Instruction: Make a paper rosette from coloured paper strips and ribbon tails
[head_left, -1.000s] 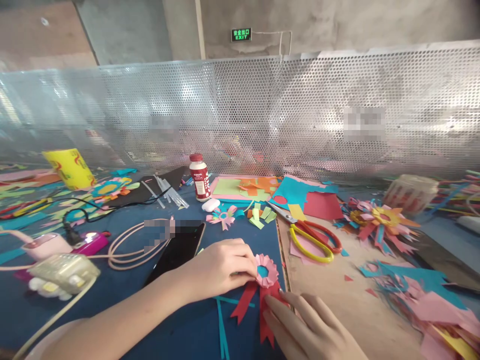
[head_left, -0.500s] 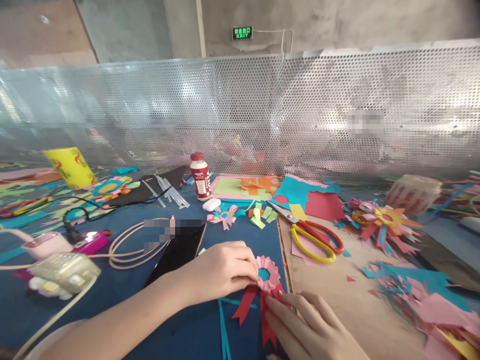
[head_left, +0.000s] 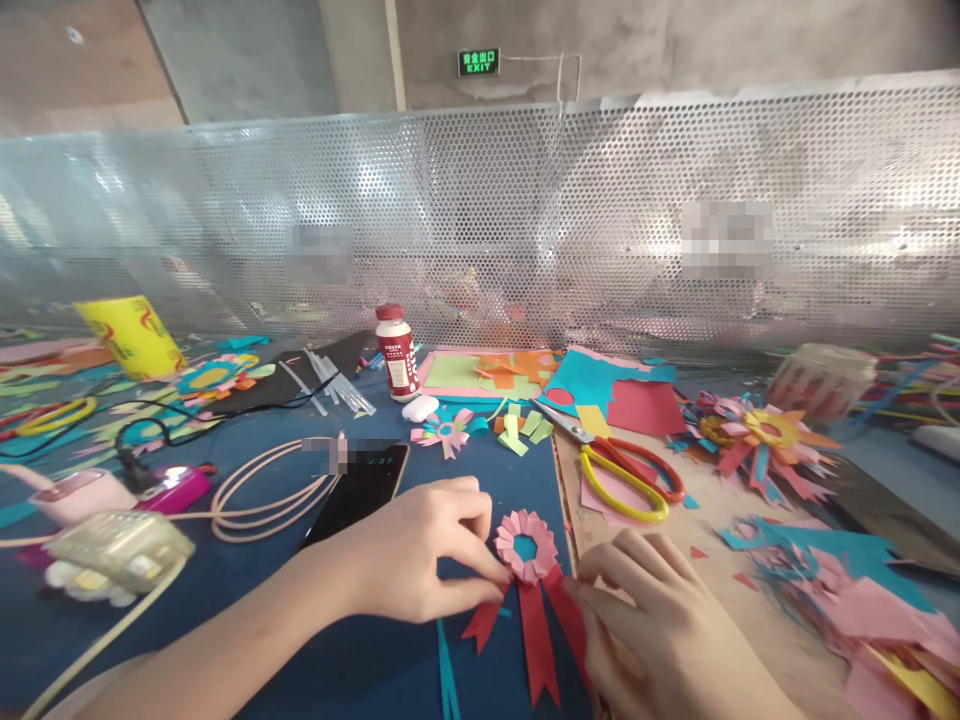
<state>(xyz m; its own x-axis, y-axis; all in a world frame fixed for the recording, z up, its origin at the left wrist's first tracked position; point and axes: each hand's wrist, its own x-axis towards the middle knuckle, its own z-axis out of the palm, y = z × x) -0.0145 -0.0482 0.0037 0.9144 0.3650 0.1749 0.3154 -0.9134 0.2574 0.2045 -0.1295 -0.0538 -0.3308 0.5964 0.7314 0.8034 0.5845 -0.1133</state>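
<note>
A pink pleated paper rosette (head_left: 526,547) with a blue centre lies on the blue surface, and three red ribbon tails (head_left: 538,640) fan out below it. Fingertips of my left hand (head_left: 427,550) touch the left tail just beside the rosette; the thumb and fingers are partly apart. On the other side, my right hand (head_left: 649,610) is bent over the right tail, its fingers curled at that strip's edge. Whether either hand pinches the paper is hard to tell. Thin blue paper strips (head_left: 447,675) lie below my left hand.
Scissors (head_left: 626,480) with red and yellow handles lie beyond my right hand. A phone (head_left: 360,490), a bottle (head_left: 397,355) and a white case (head_left: 420,408) are farther off. Paper flowers (head_left: 772,435) and scraps (head_left: 877,600) lie right, plugs and cables (head_left: 120,550) left.
My left fingers have moved down from the rosette's edge to the left red tail. My right hand has moved right, uncovering the middle tail, and its fingers have curled. The right tail is spread outward.
</note>
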